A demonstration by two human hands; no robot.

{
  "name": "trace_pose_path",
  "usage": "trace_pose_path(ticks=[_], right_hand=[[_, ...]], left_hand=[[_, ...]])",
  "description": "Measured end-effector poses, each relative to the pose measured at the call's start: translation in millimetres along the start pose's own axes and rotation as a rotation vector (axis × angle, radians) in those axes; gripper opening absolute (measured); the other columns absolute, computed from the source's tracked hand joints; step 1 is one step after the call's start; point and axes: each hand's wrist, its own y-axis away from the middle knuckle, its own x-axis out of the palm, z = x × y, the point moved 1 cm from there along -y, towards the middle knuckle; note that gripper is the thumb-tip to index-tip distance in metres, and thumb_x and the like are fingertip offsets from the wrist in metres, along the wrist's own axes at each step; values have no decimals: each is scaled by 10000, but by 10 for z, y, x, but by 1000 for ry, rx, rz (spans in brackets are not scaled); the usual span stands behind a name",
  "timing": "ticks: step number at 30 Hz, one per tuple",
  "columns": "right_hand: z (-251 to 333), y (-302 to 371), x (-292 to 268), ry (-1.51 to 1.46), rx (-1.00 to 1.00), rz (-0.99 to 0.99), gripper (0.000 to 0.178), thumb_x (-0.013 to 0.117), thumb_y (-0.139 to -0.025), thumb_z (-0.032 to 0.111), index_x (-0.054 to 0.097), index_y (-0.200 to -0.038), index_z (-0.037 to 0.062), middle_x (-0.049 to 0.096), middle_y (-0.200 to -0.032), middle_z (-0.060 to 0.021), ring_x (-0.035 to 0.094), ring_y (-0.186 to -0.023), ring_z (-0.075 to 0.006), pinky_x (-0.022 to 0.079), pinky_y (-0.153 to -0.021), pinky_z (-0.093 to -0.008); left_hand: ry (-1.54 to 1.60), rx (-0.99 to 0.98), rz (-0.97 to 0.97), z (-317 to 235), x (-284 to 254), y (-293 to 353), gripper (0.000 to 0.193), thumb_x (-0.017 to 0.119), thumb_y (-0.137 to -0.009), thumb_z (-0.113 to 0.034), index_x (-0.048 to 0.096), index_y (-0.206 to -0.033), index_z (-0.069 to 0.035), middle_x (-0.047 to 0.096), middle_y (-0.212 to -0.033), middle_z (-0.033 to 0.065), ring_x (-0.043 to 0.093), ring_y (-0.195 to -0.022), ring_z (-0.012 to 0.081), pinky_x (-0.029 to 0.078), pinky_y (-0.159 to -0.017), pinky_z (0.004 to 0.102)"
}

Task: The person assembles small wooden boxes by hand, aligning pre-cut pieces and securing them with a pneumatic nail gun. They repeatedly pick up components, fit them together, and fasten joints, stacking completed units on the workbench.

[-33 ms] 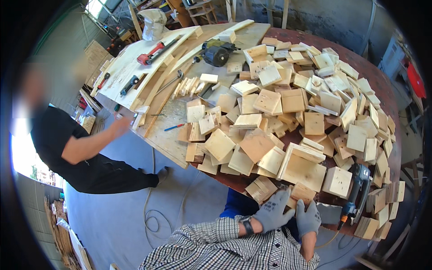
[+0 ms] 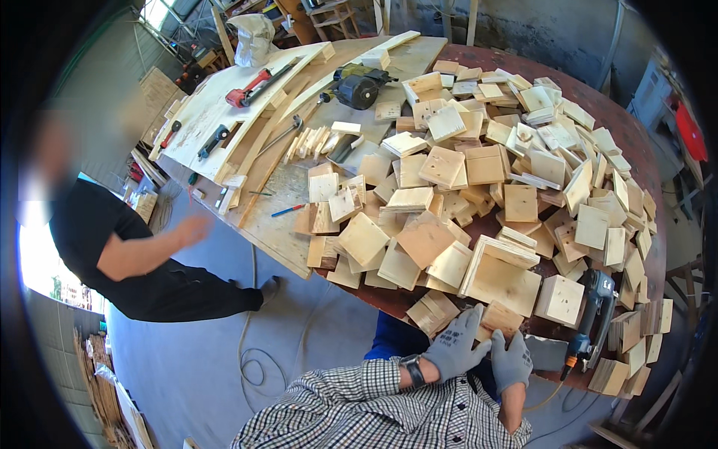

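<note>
a dark red table [image 2: 615, 118] carries heaped pale wooden blocks [image 2: 521, 203] and a black air tool [image 2: 598, 305].

Table [image 2: 598, 101]: one.
Hands: two, left hand [image 2: 454, 347] and right hand [image 2: 512, 362], at the table's near edge.
Blocks [image 2: 443, 166]: dozens, too heaped for an exact count, across the table's middle and right.
Tools: six made out; red tool [image 2: 243, 95], small red tool [image 2: 171, 133], blue tool [image 2: 214, 141], green tool [image 2: 359, 88] and hammer [image 2: 297, 122] on the table's left part, nail gun [image 2: 597, 303] at its near right.
Pen [image 2: 288, 210]: one, on the table's left part.
Sack [image 2: 253, 39]: one, at the table's far left.
Co-worker [image 2: 91, 233]: one, left of the table.
</note>
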Motion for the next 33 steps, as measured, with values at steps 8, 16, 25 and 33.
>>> trace_pose_path(ticks=[8,16,25,33], right_hand=[[-112,78,254,-331,-175,-162,533,667,-978,379,566,-1335,-3,622,-1246,-276,621,-1110,-459,504,-957,-502],[437,17,-287,-240,-410,-569,847,800,-832,287,410,-1503,-52,576,-1190,-233,608,-1097,-421,544,-887,-495],[816,-616,127,-86,-390,-529,916,803,-828,474,436,-1457,-80,578,-1220,-246,589,-1104,-398,521,-923,-482],[441,-545,-3,-308,-574,-153,989,785,-869,518,342,-1576,-12,529,-1415,-283,528,-1315,-445,433,-1129,-492]], left_hand=[[143,-109,61,102,-16,-204,710,652,-945,-176,375,-1546,78,467,-1519,333,453,-1435,450,357,-1215,458],[556,-135,-35,-348,-360,-407,830,618,-984,-5,136,-1660,-10,531,-1498,248,689,-1161,243,583,-924,343],[-475,417,-67,-67,-956,-986,1014,856,-719,-315,391,-1564,-2,371,-1618,218,301,-1526,421,227,-1262,569],[-573,417,119,42,-924,-1148,1041,871,-733,-426,397,-1571,-31,380,-1636,187,325,-1531,387,238,-1276,520]])
